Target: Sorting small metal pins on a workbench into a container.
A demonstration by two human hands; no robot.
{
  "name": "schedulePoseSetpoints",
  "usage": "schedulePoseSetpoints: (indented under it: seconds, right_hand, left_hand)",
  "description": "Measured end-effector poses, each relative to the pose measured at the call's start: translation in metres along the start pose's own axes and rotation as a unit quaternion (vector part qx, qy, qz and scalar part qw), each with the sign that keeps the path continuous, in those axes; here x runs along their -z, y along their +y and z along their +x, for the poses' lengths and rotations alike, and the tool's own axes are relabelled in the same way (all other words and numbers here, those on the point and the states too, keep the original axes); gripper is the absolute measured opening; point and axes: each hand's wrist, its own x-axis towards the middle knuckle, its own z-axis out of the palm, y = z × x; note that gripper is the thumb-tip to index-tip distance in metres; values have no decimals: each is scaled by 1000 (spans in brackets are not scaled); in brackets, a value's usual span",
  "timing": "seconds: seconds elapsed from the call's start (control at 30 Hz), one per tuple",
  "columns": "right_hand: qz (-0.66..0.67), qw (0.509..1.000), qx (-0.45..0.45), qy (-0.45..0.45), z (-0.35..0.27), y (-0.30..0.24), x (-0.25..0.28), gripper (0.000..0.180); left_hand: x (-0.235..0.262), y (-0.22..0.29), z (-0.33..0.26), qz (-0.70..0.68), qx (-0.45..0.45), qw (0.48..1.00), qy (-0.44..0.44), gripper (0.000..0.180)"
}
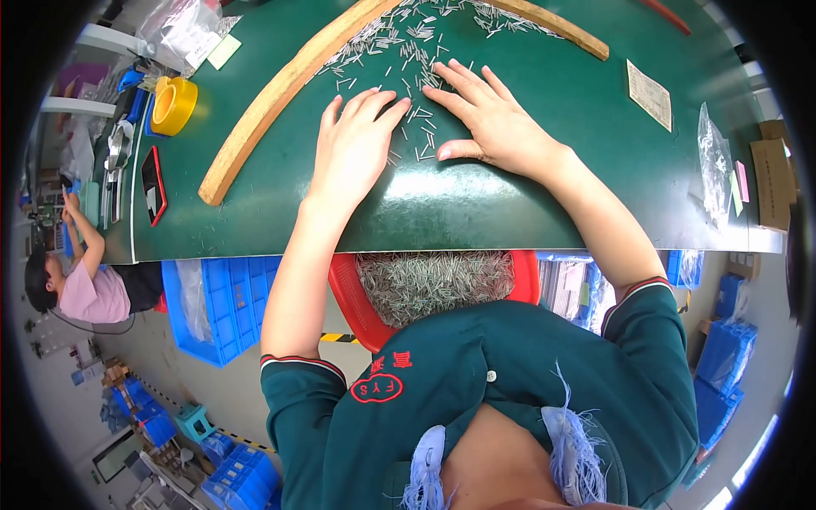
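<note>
Many small, thin silvery metal pins [416, 53] lie scattered over the green tabletop [280, 212], thickest toward the far side. At the left edge of this scatter my left hand [353, 140] rests palm down, its fingers a little bent and apart. My right hand [491, 123] is spread on the other side, fingertips touching or close beside several pins. A thin strip of loose pins lies between the two hands. Below the table's near edge, against my body, a red tub [344, 293] holds a large heap of similar pins [438, 280].
Two wooden strips, a long one [272, 106] and another [561, 34], flank the pins. To the left are a yellow tape roll [175, 106] and a red-edged phone [153, 185]. A paper slip [649, 95] and a clear bag [714, 166] lie right. Another person [93, 289] is far left.
</note>
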Motion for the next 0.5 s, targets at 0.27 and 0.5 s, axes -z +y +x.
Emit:
schedulePoseSetpoints:
  seconds: [0.27, 0.5]
  right_hand:
    - [-43, 995, -73, 58, 0, 25, 2, 88]
    - [-52, 988, -143, -1, -4, 46, 0, 95]
  left_hand:
    - [19, -13, -8, 130, -32, 991, -10, 39]
    - [55, -46, -82, 199, 78, 976, -44, 31]
